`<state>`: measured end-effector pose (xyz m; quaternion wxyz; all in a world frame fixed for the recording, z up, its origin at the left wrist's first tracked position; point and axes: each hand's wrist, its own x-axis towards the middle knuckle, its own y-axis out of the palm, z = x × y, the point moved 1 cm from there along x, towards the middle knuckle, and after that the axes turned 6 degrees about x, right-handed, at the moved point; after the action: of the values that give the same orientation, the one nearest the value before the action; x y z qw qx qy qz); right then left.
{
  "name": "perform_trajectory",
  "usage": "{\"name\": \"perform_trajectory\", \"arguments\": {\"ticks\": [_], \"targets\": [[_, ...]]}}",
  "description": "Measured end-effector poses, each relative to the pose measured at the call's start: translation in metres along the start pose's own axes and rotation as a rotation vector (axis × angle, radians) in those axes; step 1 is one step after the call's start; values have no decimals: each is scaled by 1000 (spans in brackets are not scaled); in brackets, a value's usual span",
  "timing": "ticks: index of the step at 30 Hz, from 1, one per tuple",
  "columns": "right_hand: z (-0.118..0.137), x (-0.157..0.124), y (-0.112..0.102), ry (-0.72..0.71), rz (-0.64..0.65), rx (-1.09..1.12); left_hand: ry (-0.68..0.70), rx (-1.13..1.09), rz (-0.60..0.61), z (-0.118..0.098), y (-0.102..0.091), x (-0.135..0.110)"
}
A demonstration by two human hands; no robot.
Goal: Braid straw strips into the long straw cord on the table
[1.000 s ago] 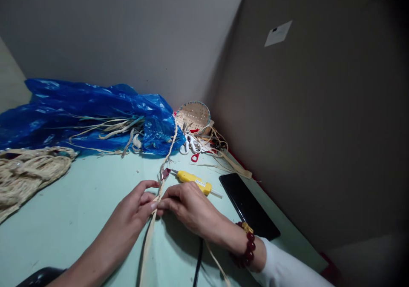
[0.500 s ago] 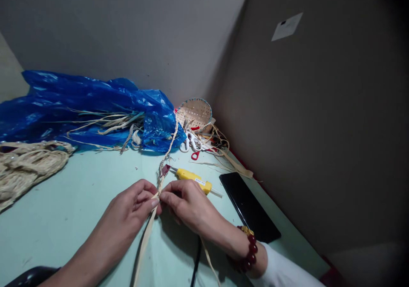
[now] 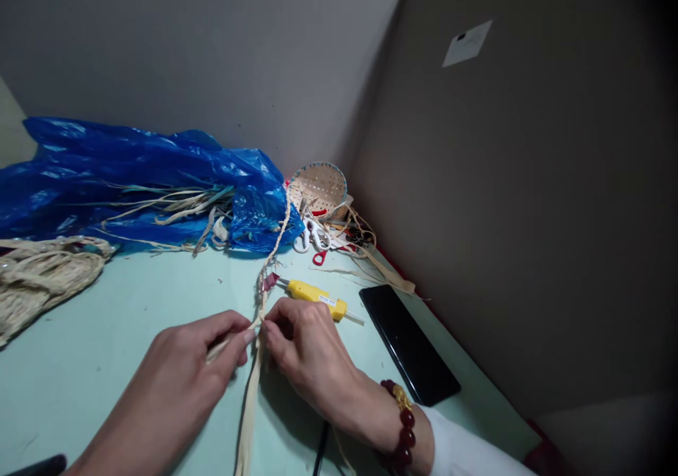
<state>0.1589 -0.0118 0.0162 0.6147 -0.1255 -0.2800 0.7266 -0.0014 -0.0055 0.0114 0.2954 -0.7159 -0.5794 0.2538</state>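
A pale plaited fibre cord (image 3: 279, 236) runs from near the small basket down to my hands. Loose straw-coloured strands (image 3: 248, 412) hang from its lower end toward me. My left hand (image 3: 204, 352) is closed, pinching one strand between thumb and forefinger just left of the braid. On the other side, my right hand (image 3: 304, 345) pinches at the braid's lower end, where another thin strand (image 3: 343, 451) trails below the wrist. A dark red clip-like piece (image 3: 270, 282) sits against the cord above my fingers. Beyond my right hand lies a yellow hot glue gun (image 3: 312, 295).
A black phone (image 3: 407, 345) lies at the right. Behind are a blue plastic bag (image 3: 132, 158) with fibres, a small woven basket (image 3: 320, 185) and white-handled scissors (image 3: 312, 237). A woven straw piece (image 3: 47, 278) rests at the left. Walls bound the table (image 3: 132, 299).
My left hand has shifted left and slightly down, drawing a strand out sideways from the braid. My right hand stays at the braid with its wrist turned a little. The view has shifted slightly.
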Motion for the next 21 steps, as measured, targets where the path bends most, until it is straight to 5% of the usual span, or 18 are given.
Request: {"name": "perform_trajectory", "arguments": {"ticks": [4,7,17,21], "targets": [[-7,1,5,77,30,234,-63,-122,54,-6,17,-14],[-13,3,7,156,73,398,-34,-129,-16,-6,26,-23],[-15,6,2,246,86,582,707,552,-343,25,40,-29],[-14,6,3,265,104,636,586,692,-390,23,49,-38]]}}
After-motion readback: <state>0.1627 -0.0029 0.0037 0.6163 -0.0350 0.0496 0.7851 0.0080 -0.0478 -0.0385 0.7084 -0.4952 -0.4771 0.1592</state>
